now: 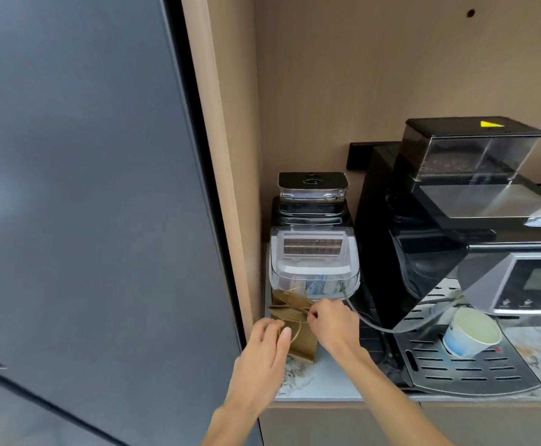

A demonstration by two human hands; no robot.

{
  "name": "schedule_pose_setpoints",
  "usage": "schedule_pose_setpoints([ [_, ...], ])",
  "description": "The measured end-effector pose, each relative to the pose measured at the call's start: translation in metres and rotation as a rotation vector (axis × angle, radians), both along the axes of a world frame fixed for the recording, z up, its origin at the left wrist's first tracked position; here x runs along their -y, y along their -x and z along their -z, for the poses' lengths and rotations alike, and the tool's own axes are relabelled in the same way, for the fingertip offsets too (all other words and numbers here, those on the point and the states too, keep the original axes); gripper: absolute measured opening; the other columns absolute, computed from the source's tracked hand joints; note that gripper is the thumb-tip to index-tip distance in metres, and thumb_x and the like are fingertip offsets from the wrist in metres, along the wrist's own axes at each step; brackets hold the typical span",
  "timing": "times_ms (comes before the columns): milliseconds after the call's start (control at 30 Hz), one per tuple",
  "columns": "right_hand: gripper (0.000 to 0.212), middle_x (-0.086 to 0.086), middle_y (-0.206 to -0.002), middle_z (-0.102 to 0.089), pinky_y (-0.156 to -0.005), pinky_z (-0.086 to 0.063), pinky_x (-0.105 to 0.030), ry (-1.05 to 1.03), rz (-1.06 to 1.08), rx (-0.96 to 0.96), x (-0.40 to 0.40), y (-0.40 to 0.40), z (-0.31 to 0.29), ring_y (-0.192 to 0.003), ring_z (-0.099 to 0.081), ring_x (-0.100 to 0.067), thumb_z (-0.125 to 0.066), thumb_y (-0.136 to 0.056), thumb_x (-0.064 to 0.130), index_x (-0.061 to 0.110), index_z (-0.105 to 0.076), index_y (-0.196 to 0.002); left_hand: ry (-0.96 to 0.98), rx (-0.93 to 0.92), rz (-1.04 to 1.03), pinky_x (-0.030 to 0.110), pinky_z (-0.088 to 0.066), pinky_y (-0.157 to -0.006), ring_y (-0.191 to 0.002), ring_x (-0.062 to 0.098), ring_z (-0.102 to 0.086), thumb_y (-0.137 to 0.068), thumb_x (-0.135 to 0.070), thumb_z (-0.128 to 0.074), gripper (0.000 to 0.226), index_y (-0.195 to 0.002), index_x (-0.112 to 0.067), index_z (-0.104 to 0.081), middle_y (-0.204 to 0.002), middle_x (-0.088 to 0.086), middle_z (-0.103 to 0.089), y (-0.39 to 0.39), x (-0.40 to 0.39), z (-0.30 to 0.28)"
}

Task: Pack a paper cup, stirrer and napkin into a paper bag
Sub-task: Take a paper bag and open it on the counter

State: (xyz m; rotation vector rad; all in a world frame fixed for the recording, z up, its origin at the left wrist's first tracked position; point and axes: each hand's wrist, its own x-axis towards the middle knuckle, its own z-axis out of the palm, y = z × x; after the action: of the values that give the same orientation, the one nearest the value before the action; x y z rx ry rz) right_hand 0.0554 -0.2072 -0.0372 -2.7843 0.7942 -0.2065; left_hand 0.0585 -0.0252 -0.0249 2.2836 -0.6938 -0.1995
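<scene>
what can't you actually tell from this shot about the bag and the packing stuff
- Inside of the paper bag, head view: its mouth is pinched together and covered by the left hand and right hand.
- Stirrer and napkin, head view: neither can be made out anywhere.
- Paper cup on the coffee machine, head view: whether it holds anything is unclear.
- Machine screen and button labels, head view: cut off by the right edge, too small.

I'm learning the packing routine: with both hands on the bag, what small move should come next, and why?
Probably pull the paper bag mouth apart. The left hand and right hand both pinch its top edge, which looks flattened, and the paper cup stands on the coffee machine's drip tray, unpacked.
</scene>
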Motion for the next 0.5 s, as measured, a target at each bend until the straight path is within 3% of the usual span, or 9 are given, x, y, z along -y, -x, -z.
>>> schedule_pose_setpoints([
  [133, 0.022, 0.002, -0.078, -0.072, -0.064, -0.049, -0.03, 0.053, -0.003, 0.013, -0.001, -0.001, 0.004, -0.077, -0.07, -0.023, -0.053, -0.088, 0.026, 0.024, -0.073, -0.08, -0.005, -0.053, 0.04, 0.028, -0.047, -0.095, -0.112, -0.005, -0.048, -0.091, -0.07, -0.01, 0.065, -0.129, -0.034, -0.048, -0.134, -0.023, -0.04, -0.006, 0.0, 0.004],
  [300, 0.02, 0.008, -0.082, -0.071, -0.059, -0.049, -0.028, -0.01, 0.022, 0.072, 0.004, 0.018, 0.002, -0.079, -0.067, -0.017, -0.056, -0.088, 0.03, 0.027, -0.073, -0.077, -0.018, -0.059, 0.032, 0.014, -0.03, -0.103, -0.128, 0.007, -0.044, -0.105, -0.033, -0.039, 0.04, -0.139, -0.014, -0.045, -0.144, -0.006, -0.04, -0.018, 0.013, 0.009],
  [400, 0.018, 0.009, -0.086, -0.068, -0.058, -0.043, -0.026, -0.041, 0.071, 0.115, 0.006, 0.04, 0.002, -0.081, -0.066, -0.016, -0.059, -0.089, 0.033, 0.027, -0.072, -0.079, -0.032, -0.094, -0.003, 0.023, -0.033, -0.112, -0.128, 0.02, -0.049, -0.103, -0.026, -0.047, 0.045, -0.143, -0.006, -0.041, -0.145, 0.007, -0.038, -0.022, 0.03, 0.006],
  [500, 0.017, 0.01, -0.085, -0.064, -0.059, -0.043, -0.026, -0.072, 0.126, 0.145, 0.004, 0.064, 0.002, -0.08, -0.064, -0.013, -0.059, -0.089, 0.036, 0.03, -0.073, -0.081, -0.072, -0.122, 0.023, 0.032, -0.039, -0.109, -0.123, 0.026, -0.053, -0.1, -0.028, -0.053, 0.046, -0.142, -0.009, -0.045, -0.138, 0.01, -0.046, -0.029, 0.042, 0.005],
])
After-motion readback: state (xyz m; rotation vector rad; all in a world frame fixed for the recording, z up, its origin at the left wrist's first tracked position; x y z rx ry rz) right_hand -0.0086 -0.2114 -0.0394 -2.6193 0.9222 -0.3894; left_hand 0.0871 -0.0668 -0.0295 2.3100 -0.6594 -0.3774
